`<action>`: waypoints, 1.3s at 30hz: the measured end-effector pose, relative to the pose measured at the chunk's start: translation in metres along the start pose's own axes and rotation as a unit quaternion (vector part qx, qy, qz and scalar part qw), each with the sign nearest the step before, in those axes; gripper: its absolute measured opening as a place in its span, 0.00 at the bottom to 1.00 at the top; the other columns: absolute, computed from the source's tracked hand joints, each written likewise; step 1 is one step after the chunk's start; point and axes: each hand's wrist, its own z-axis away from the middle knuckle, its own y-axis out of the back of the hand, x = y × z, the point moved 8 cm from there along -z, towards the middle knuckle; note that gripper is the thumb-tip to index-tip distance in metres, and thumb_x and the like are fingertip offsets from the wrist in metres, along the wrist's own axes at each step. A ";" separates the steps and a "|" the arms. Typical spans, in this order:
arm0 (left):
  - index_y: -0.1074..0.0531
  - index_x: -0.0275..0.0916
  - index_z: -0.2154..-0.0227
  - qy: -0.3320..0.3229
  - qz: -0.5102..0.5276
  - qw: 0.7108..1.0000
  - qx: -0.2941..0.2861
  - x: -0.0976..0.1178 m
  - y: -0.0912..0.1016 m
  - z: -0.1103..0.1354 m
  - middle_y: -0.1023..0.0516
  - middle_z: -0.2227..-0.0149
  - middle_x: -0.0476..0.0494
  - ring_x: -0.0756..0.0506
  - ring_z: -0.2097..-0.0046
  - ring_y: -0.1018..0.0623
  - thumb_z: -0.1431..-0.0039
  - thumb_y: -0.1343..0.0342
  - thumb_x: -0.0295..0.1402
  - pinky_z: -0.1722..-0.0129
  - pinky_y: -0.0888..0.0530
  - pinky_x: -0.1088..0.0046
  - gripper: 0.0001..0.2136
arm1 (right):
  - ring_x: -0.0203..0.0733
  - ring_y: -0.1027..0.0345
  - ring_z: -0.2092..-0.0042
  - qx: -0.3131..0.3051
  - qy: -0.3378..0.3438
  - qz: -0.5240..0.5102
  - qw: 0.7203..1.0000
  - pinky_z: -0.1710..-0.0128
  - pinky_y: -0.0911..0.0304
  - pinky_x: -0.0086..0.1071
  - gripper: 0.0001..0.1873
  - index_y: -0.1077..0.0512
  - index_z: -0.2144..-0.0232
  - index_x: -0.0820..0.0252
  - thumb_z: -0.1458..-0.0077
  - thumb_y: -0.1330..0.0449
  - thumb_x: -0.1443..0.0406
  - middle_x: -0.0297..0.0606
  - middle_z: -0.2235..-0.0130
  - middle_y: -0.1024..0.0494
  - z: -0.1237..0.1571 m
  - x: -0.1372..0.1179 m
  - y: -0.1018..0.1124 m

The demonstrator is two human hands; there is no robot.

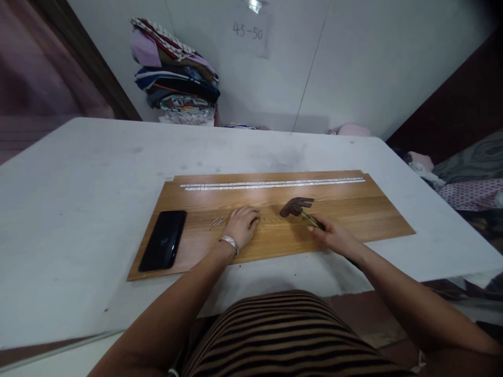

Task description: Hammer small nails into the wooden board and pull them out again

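My right hand [334,235] grips a claw hammer [296,207] by its handle, the dark rusty head held over the board with the claw pointing right. My left hand [240,228] rests on a wood-grain board [220,201], thumb and fingertips pinched together; whatever lies between them is hidden or too small to name. To the right of those fingertips, a row of small nails [271,219] runs along the board towards the hammer. Several loose nails [216,223] lie just left of my left hand.
A black phone [163,241] lies on the board's left end. Two thin white strips with markings [275,184] run along its far side. The board sits on a white table [86,209]. Folded clothes [176,73] are stacked against the wall behind; more fabric [471,196] is at right.
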 end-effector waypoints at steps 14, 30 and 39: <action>0.20 0.41 0.61 -0.006 -0.009 1.000 -0.009 0.011 -0.002 0.008 0.17 0.52 0.41 0.41 0.46 0.22 0.33 0.47 0.28 0.41 0.30 0.56 0.10 | 0.55 0.22 0.56 0.026 0.006 -0.002 1.000 0.53 0.26 0.46 0.21 0.20 0.51 0.54 0.43 0.41 0.54 0.42 0.57 0.15 0.006 -0.004 0.002; 0.20 0.40 0.67 0.182 -0.097 0.977 0.052 -0.060 0.074 0.055 0.17 0.63 0.41 0.41 0.57 0.20 0.37 0.44 0.32 0.53 0.26 0.63 0.08 | 0.58 0.21 0.52 0.030 0.012 -0.035 0.999 0.50 0.26 0.50 0.23 0.21 0.53 0.54 0.44 0.39 0.49 0.44 0.54 0.15 0.005 0.002 -0.001; 0.20 0.40 0.65 0.185 -0.148 0.971 0.014 -0.057 0.065 0.051 0.17 0.58 0.36 0.38 0.54 0.20 0.35 0.49 0.31 0.50 0.26 0.60 0.11 | 0.55 0.23 0.52 0.036 0.010 -0.040 0.999 0.47 0.29 0.49 0.21 0.21 0.52 0.55 0.44 0.40 0.54 0.43 0.53 0.15 0.004 0.003 -0.001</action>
